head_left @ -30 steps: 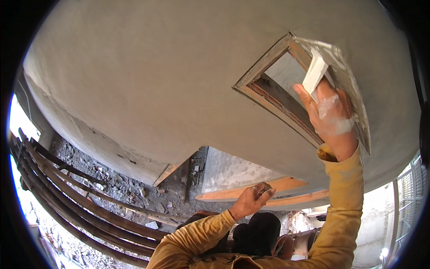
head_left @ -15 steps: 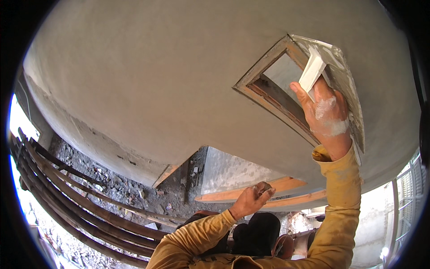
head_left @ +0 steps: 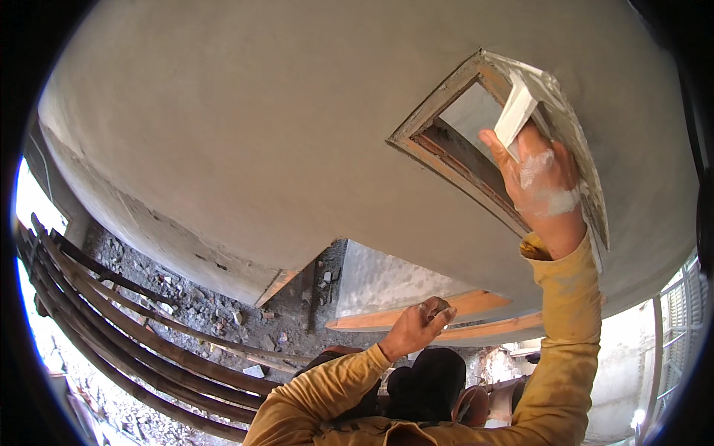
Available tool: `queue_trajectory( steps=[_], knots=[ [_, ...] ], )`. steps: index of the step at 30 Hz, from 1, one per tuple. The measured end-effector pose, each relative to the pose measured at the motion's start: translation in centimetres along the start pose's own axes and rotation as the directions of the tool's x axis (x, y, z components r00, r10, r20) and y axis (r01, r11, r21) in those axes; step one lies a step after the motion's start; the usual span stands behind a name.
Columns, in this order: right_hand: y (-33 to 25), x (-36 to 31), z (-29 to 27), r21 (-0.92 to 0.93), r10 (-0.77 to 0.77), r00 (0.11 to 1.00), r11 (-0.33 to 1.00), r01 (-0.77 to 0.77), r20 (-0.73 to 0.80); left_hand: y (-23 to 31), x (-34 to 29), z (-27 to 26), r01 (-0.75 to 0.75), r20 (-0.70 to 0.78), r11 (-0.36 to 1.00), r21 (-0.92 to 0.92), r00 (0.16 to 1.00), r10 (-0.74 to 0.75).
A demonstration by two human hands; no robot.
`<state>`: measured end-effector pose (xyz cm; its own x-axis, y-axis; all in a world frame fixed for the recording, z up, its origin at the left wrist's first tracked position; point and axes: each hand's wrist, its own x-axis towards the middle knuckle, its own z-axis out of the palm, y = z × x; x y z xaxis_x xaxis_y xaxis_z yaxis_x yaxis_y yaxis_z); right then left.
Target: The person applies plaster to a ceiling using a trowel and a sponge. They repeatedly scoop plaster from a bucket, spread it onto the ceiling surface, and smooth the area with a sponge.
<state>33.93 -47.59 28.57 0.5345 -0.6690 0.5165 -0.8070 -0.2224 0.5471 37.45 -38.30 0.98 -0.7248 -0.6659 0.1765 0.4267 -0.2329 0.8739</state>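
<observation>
My right hand [head_left: 549,182], smeared with pale plaster, grips the handle of a whitish plastering float [head_left: 515,115]. The float's long, plaster-stained plate lies at the wall along the right side of a small opening with a wooden frame [head_left: 410,131]. Down at waist height my left hand [head_left: 409,331] is closed, fingers curled around a small greyish-brown thing that I cannot make out. Smooth grey plaster covers the wall [head_left: 245,141] in front of me.
A larger opening with an orange-brown wooden edge [head_left: 416,311] lies below. Several bamboo poles [head_left: 160,338] run along the lower left, over rubble-strewn ground [head_left: 216,316]. Metal bars [head_left: 678,316] stand at the far right.
The float and my right hand have shifted very slightly against the wall beside the frame. My left hand has moved up a little, still closed.
</observation>
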Motion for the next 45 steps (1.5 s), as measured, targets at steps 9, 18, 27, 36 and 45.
queue_trajectory(
  steps=[9, 18, 27, 36, 45],
  knots=[
    [-1.2, -12.2, -3.0, 0.256, 0.120, 0.916, 0.939, -0.230, 0.383, 4.7, 1.0, -2.9, -0.494, -0.415, 0.782, 0.381, 0.664, 0.622],
    [-7.3, -17.6, 1.5, 0.739, 0.192, 0.866, 0.456, -0.496, 0.462, 9.7, 2.0, -6.5, -0.422, 0.011, 0.327, 0.846, 0.627, 0.779],
    [-9.6, -19.9, 5.0, 0.720, 0.144, 0.734, 0.142, -0.679, 0.664, 6.2, -0.9, -9.8, -0.358, -0.181, 0.639, 0.681, 0.763, 0.621],
    [-9.7, -17.6, 7.0, 0.842, 0.178, 0.838, 0.075, -0.534, 0.515, -3.5, -11.7, -15.0, 0.373, -0.515, 0.621, 0.689, 0.855, 0.057],
    [-10.3, -9.1, 4.7, 0.971, 0.636, 0.740, -0.212, -0.108, 0.221, 6.9, -8.2, -8.9, -0.327, -0.167, 0.619, 0.714, 0.779, 0.604]
  ],
)
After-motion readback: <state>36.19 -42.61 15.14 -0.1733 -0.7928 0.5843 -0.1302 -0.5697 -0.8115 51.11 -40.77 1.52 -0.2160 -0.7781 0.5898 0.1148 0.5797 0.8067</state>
